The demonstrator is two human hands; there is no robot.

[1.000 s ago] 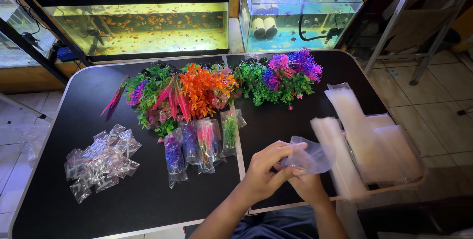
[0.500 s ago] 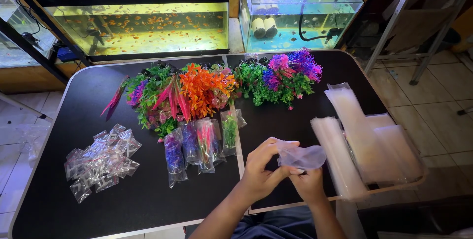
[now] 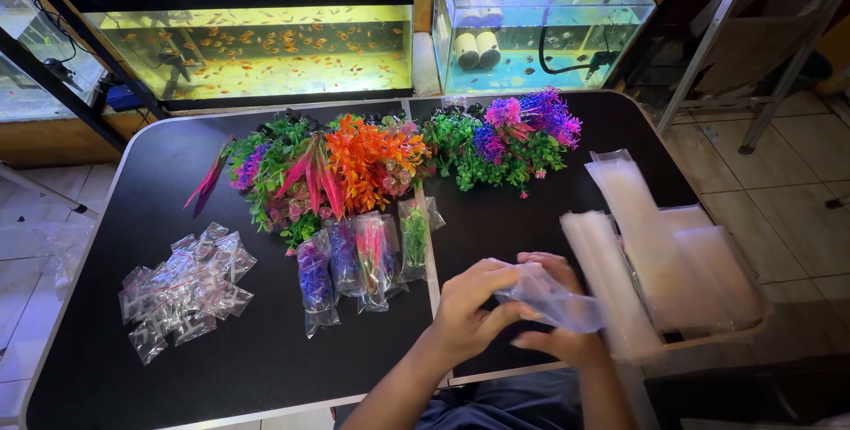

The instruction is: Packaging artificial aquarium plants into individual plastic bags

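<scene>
My left hand (image 3: pixel 474 310) and my right hand (image 3: pixel 558 337) hold one small clear plastic bag (image 3: pixel 553 299) between them, just above the near edge of the black table (image 3: pixel 177 368). Both hands pinch the bag at its mouth. To the right lie stacks of empty clear bags (image 3: pixel 655 253) in a shallow tray. To the left of my hands lie several bagged artificial plants (image 3: pixel 363 257). Behind them sits a heap of loose plastic aquarium plants, green, orange, red and purple (image 3: pixel 354 164).
A pile of small clear packets (image 3: pixel 181 288) lies at the table's left. Two lit fish tanks (image 3: pixel 257 49) (image 3: pixel 531 23) stand behind the table. A metal stand (image 3: pixel 753 49) and tiled floor are to the right.
The bag has dropped lower and turned flatter between my hands. My left hand's fingers have moved further over its mouth.
</scene>
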